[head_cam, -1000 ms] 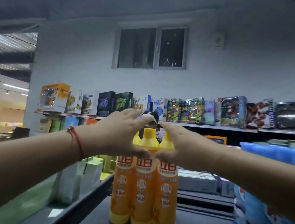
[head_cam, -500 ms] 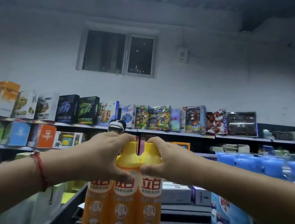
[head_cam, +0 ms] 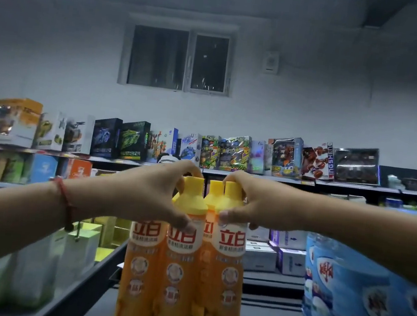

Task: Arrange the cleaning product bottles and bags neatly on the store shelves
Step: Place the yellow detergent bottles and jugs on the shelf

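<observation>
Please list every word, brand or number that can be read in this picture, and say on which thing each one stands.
"立白": red brand on the white label band of the orange bottles, repeated on each.
"LINGSHENG": vertical, on the side of a toy box; the first letter is partly cut.
"MOJU", uncertain: top of a white and blue toy box.
Red characters on the blue packs: too blurred to read.
Small print under the bottle brand, and the other toy boxes: too small or blurred to read.
</observation>
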`<state>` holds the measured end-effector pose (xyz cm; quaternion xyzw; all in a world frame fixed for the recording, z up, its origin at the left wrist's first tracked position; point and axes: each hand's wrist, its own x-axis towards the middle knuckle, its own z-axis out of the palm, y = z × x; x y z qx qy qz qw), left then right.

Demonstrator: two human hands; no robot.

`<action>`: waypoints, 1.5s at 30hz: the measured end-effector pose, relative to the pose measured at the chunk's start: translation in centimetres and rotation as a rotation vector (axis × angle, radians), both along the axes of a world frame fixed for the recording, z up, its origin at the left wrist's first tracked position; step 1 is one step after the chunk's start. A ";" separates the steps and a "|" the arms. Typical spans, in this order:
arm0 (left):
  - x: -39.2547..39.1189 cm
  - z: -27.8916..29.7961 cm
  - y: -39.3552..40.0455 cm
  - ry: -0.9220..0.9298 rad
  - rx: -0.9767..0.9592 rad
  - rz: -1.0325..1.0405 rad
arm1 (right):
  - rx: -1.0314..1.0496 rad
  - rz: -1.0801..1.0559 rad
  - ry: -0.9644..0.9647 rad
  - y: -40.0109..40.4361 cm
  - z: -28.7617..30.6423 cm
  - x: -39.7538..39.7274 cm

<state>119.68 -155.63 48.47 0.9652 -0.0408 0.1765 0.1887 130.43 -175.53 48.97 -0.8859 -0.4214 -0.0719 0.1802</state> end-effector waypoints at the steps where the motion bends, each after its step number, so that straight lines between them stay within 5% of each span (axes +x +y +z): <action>1: 0.0 0.0 0.0 -0.006 -0.005 -0.005 | -0.003 -0.009 0.004 -0.1 -0.1 0.1; 12: 1.0 -0.9 1.1 -0.148 0.316 0.098 | -0.131 -0.038 -0.246 1.7 1.8 -2.3; 27: -1.9 -13.0 3.6 -0.284 -0.563 0.053 | -0.268 0.081 -0.160 7.4 3.6 -1.8; 45: -2.3 -11.5 5.2 -0.202 -0.518 0.079 | -0.214 0.033 -0.275 5.0 4.0 -2.0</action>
